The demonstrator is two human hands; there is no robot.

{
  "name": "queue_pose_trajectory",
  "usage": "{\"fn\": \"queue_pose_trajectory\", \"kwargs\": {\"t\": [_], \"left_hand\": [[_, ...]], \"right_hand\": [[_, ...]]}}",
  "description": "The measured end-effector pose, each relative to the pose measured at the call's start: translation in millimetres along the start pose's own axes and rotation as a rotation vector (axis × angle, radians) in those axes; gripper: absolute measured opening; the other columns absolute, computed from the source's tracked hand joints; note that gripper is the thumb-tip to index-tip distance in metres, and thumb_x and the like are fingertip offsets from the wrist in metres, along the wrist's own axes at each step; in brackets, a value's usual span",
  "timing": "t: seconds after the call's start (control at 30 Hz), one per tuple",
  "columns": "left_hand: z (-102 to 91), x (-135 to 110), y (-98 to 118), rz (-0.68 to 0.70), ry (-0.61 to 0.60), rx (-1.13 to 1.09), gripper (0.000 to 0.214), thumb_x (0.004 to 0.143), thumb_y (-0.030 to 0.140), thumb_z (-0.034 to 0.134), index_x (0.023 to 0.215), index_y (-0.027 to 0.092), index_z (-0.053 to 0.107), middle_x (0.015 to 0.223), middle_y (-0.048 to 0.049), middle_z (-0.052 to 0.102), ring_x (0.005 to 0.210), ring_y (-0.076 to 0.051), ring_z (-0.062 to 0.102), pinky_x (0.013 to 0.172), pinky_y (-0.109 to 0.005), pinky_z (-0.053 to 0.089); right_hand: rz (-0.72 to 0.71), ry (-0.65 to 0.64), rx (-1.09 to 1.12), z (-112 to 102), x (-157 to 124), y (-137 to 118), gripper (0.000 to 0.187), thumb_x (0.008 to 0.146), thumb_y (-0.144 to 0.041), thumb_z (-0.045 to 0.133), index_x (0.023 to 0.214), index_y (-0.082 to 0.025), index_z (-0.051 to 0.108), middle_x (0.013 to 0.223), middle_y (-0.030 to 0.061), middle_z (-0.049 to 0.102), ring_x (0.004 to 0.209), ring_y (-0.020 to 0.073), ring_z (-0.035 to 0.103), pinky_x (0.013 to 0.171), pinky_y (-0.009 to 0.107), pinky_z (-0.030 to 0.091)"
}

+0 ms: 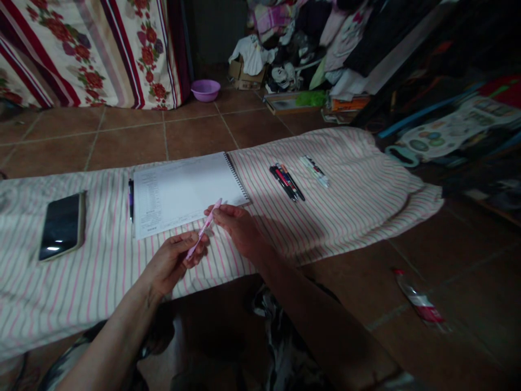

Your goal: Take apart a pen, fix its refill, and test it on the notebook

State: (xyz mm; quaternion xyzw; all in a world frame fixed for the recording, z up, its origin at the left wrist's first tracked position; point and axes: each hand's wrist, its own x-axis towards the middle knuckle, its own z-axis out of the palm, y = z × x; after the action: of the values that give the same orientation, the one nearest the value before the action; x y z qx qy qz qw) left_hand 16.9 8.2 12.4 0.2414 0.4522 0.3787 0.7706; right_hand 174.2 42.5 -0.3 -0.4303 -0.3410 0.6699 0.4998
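Observation:
A slim pink pen [207, 224] slants between my two hands, above the near edge of a spiral-bound pad [187, 187]. Its lower end is pinched in my left hand [177, 258]. Closer to its upper end, the fingers of my right hand [236, 225] are closed on it. The pad lies open at a mostly white page with a printed strip on its left side. A dark purple pen [131, 201] lies along the pad's left edge. To the right, several dark and red pens [287, 183] lie in a bunch, beside a group of white pens [315, 171].
A striped cloth [345, 201] covers the low table. A phone [62, 225] lies at the left. On the tiled floor are a red-capped bottle [421, 301] at right and a purple basin [205, 90] behind. Clothes and a cardboard box [246, 76] crowd the back.

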Motion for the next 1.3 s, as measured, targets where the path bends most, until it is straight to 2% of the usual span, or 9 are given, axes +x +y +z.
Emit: {"fn": "queue_pose_trajectory", "kwargs": {"t": [0.17,0.3,0.4,0.7,0.9,1.1,1.3], "left_hand": [[-0.5,0.2,-0.7,-0.003,0.029,0.020,0.030,0.058,0.029,0.083,0.074,0.006,0.072,0.062,-0.0038,0.055,0.054,-0.008,0.046,0.046,-0.017,0.033],[0.4,-1.1,0.5,0.004,0.003,0.003,0.030,0.060,0.029,0.082,0.074,0.005,0.071,0.060,-0.0035,0.054,0.054,-0.009,0.045,0.047,-0.019,0.033],[0.6,-1.2,0.8,0.014,-0.021,-0.006,0.028,0.062,0.029,0.080,0.075,0.005,0.071,0.058,-0.0032,0.053,0.053,-0.008,0.044,0.046,-0.019,0.031],[-0.8,-0.7,-1.0,0.014,0.000,0.024,0.027,0.063,0.028,0.080,0.075,0.005,0.070,0.061,-0.0036,0.054,0.053,-0.008,0.045,0.046,-0.019,0.029],[-1.3,-1.2,0.6,0.025,-0.047,-0.003,0.027,0.065,0.029,0.078,0.076,0.005,0.070,0.058,-0.0022,0.053,0.050,-0.008,0.043,0.046,-0.020,0.030],[-0.1,-1.0,1.1,0.018,-0.033,0.006,0.025,0.065,0.028,0.078,0.075,0.006,0.070,0.059,-0.0027,0.053,0.051,-0.008,0.043,0.045,-0.020,0.031],[-0.1,-0.3,-0.4,0.019,-0.017,0.010,0.024,0.067,0.026,0.077,0.075,0.005,0.070,0.059,-0.0033,0.053,0.052,-0.008,0.044,0.046,-0.019,0.032]], "right_hand": [[-0.014,0.069,-0.141,-0.4,0.0,-0.2,0.024,0.066,-0.041,0.071,0.067,-0.018,0.068,0.063,-0.0025,0.062,0.067,0.0116,0.053,0.074,0.029,0.041],[-0.024,-0.012,-0.015,-0.5,0.3,2.6,0.029,0.068,-0.048,0.069,0.075,-0.020,0.072,0.080,0.0032,0.069,0.079,0.0159,0.058,0.077,0.032,0.043],[-0.010,-0.042,0.061,-0.2,0.1,2.4,0.026,0.066,-0.045,0.071,0.079,-0.022,0.073,0.087,0.0041,0.072,0.087,0.0173,0.060,0.084,0.033,0.043],[-0.010,0.060,-0.128,0.1,-0.6,-0.6,0.023,0.066,-0.041,0.072,0.067,-0.018,0.069,0.064,-0.0020,0.062,0.068,0.0126,0.055,0.072,0.029,0.040],[0.015,-0.072,0.108,0.7,-0.7,-0.2,0.029,0.067,-0.040,0.073,0.088,-0.021,0.068,0.086,0.0034,0.071,0.086,0.0169,0.062,0.085,0.034,0.043],[-0.006,0.026,0.033,1.6,-1.0,-1.8,0.019,0.066,-0.029,0.072,0.083,-0.020,0.070,0.082,0.0005,0.071,0.079,0.0140,0.061,0.083,0.031,0.043],[-0.048,0.083,-0.052,1.6,0.1,-0.7,0.011,0.064,-0.029,0.072,0.069,-0.021,0.066,0.067,-0.0045,0.062,0.069,0.0117,0.055,0.076,0.029,0.042]]}}
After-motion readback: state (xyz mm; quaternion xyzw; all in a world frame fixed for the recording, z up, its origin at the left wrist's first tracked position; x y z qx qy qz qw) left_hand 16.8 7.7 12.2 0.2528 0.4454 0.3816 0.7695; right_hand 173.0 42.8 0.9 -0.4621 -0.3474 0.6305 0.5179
